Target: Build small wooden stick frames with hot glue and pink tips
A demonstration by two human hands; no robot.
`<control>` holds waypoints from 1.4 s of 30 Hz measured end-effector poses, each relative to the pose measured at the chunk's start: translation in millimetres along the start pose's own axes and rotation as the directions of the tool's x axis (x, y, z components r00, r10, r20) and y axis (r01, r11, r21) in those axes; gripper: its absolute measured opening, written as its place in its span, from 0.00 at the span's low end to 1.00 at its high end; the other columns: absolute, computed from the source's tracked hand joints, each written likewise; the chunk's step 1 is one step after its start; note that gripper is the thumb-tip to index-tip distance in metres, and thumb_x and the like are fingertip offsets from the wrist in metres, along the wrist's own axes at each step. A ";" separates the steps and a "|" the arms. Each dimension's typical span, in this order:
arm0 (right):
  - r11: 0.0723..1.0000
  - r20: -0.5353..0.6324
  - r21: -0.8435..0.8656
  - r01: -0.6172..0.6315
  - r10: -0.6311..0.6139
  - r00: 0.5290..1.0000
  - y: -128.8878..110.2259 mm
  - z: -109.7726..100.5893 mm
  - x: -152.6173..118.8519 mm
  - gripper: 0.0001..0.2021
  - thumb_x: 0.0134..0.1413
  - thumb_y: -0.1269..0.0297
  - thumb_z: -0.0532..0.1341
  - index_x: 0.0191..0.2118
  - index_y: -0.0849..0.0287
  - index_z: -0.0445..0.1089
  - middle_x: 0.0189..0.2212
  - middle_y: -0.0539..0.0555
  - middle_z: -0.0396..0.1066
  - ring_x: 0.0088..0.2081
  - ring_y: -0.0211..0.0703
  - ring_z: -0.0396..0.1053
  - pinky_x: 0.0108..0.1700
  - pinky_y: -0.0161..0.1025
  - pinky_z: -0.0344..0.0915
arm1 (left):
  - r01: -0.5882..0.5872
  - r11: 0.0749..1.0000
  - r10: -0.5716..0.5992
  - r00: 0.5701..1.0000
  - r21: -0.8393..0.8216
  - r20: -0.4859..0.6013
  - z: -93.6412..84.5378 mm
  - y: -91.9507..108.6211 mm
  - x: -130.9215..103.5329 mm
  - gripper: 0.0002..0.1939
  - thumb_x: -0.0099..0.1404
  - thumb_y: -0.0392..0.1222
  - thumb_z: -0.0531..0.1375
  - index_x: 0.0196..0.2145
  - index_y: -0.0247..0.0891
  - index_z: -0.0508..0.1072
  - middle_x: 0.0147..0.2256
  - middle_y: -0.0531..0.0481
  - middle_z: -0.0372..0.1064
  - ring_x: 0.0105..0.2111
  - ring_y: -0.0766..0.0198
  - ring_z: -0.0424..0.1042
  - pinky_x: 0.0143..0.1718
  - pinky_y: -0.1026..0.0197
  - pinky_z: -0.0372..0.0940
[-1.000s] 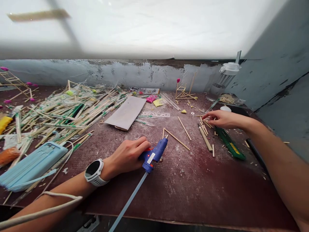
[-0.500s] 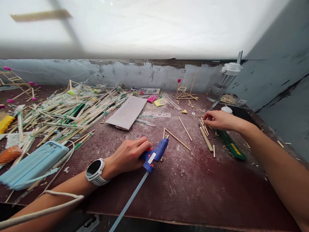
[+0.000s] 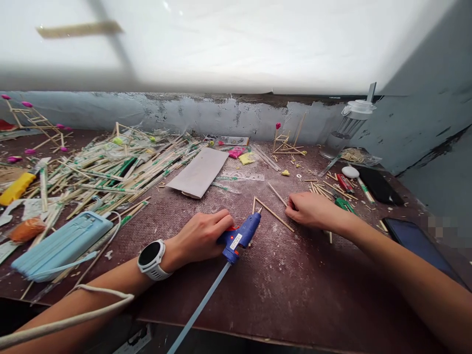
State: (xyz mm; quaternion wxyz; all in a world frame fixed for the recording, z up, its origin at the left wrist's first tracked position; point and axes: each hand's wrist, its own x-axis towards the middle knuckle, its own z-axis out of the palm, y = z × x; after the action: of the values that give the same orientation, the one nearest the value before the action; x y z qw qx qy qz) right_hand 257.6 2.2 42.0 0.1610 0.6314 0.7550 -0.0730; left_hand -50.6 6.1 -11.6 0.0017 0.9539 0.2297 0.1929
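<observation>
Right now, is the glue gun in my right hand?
No, your left hand grips the glue gun, while your right hand has its fingers at a thin stick.

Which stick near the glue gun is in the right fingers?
The lone stick, upper-left of the right hand; the other two form an angle beside the nozzle.

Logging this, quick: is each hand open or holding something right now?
Left hand: closed around the blue glue gun.
Right hand: closed on one end of a thin stick.
</observation>
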 end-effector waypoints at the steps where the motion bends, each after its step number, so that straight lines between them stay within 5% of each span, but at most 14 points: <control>1: 1.000 -0.005 0.008 0.005 -0.005 1.000 0.0 0.3 -0.1 0.14 0.69 0.61 0.53 0.37 0.59 0.74 0.39 0.63 0.81 0.40 0.53 0.78 0.34 0.41 0.60 | -0.002 1.000 0.002 1.000 -0.003 -0.005 0.5 -0.5 -0.1 0.02 0.68 0.34 0.56 0.38 0.39 0.68 0.33 0.52 0.70 0.26 0.66 0.66 0.26 0.63 0.60; 10: 0.984 -0.196 0.175 -0.028 0.063 0.979 15.8 8.2 9.9 0.09 0.69 0.64 0.54 0.46 0.60 0.69 0.42 0.62 0.80 0.41 0.52 0.76 0.39 0.40 0.60 | -0.027 1.000 0.027 0.999 -0.002 -0.027 1.1 -0.6 1.0 0.02 0.69 0.35 0.56 0.38 0.39 0.67 0.33 0.52 0.70 0.25 0.66 0.66 0.26 0.63 0.59; 14: 0.953 -0.366 0.300 0.034 0.082 0.927 25.5 8.7 14.5 0.09 0.67 0.65 0.54 0.44 0.60 0.71 0.41 0.62 0.79 0.39 0.51 0.75 0.40 0.41 0.62 | -0.024 1.000 0.024 0.999 -0.001 -0.027 2.0 -0.7 0.9 0.02 0.69 0.35 0.56 0.38 0.39 0.67 0.33 0.52 0.70 0.25 0.66 0.66 0.25 0.63 0.58; 23: 0.552 -0.590 0.744 0.376 0.279 0.757 38.3 1.9 12.0 0.14 0.56 0.50 0.67 0.37 0.56 0.73 0.28 0.53 0.75 0.24 0.41 0.66 0.26 0.39 0.64 | -0.009 1.000 0.009 1.000 0.005 -0.011 2.5 -0.9 1.2 0.02 0.69 0.35 0.55 0.37 0.39 0.67 0.32 0.52 0.70 0.25 0.66 0.66 0.26 0.63 0.58; 27: 0.693 -0.705 0.628 0.354 0.314 0.636 43.2 2.8 12.3 0.11 0.57 0.52 0.66 0.34 0.53 0.72 0.30 0.53 0.77 0.25 0.42 0.70 0.29 0.41 0.66 | -0.012 1.000 0.012 1.000 0.007 -0.005 3.0 -1.1 1.6 0.02 0.70 0.36 0.55 0.37 0.39 0.68 0.33 0.52 0.70 0.25 0.66 0.66 0.26 0.63 0.59; 29: 0.796 -0.734 0.540 0.272 0.288 0.615 48.0 3.0 13.0 0.10 0.59 0.53 0.64 0.34 0.53 0.72 0.31 0.54 0.78 0.27 0.44 0.72 0.32 0.42 0.67 | -0.017 1.000 0.017 1.000 0.009 -0.006 3.3 -1.3 1.3 0.02 0.70 0.36 0.55 0.37 0.38 0.68 0.33 0.52 0.70 0.25 0.66 0.66 0.26 0.63 0.59; 31: 0.864 -0.684 0.472 0.176 0.233 0.692 56.4 1.7 13.9 0.10 0.59 0.53 0.63 0.35 0.53 0.73 0.30 0.54 0.78 0.28 0.45 0.73 0.33 0.42 0.66 | -0.019 1.000 0.019 1.000 0.011 -0.011 3.4 -1.4 0.9 0.03 0.70 0.35 0.55 0.37 0.38 0.68 0.33 0.51 0.70 0.25 0.66 0.66 0.26 0.63 0.59; 35: 0.931 -0.389 0.365 0.015 0.138 0.911 83.7 -3.5 15.8 0.11 0.60 0.52 0.62 0.36 0.53 0.76 0.30 0.53 0.79 0.30 0.47 0.75 0.33 0.41 0.63 | -0.021 1.000 0.022 1.000 0.009 -0.014 3.4 -1.3 0.2 0.02 0.70 0.35 0.55 0.37 0.38 0.67 0.33 0.52 0.70 0.25 0.66 0.66 0.26 0.62 0.59; 38: 0.953 -0.247 0.284 -0.105 0.179 0.952 105.0 -4.1 17.5 0.12 0.61 0.55 0.61 0.33 0.55 0.76 0.32 0.55 0.81 0.32 0.47 0.75 0.35 0.41 0.63 | -0.019 1.000 0.019 1.000 0.005 -0.009 4.0 -1.7 0.5 0.02 0.69 0.35 0.56 0.37 0.39 0.67 0.32 0.52 0.70 0.25 0.66 0.66 0.26 0.63 0.59; 42: 0.949 0.081 0.292 -0.121 0.101 0.992 120.9 2.4 20.7 0.11 0.57 0.57 0.63 0.31 0.58 0.77 0.30 0.56 0.79 0.32 0.48 0.74 0.34 0.41 0.63 | -0.010 1.000 0.010 1.000 0.003 0.003 4.7 -2.3 1.1 0.02 0.68 0.34 0.56 0.37 0.39 0.67 0.33 0.52 0.70 0.25 0.66 0.67 0.26 0.63 0.59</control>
State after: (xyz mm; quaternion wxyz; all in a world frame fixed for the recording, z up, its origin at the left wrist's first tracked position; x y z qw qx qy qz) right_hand 373.0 43.9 44.0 0.0928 0.6872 0.6931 -0.1968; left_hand -49.0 9.1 -15.8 -0.0006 0.9554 0.2251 0.1913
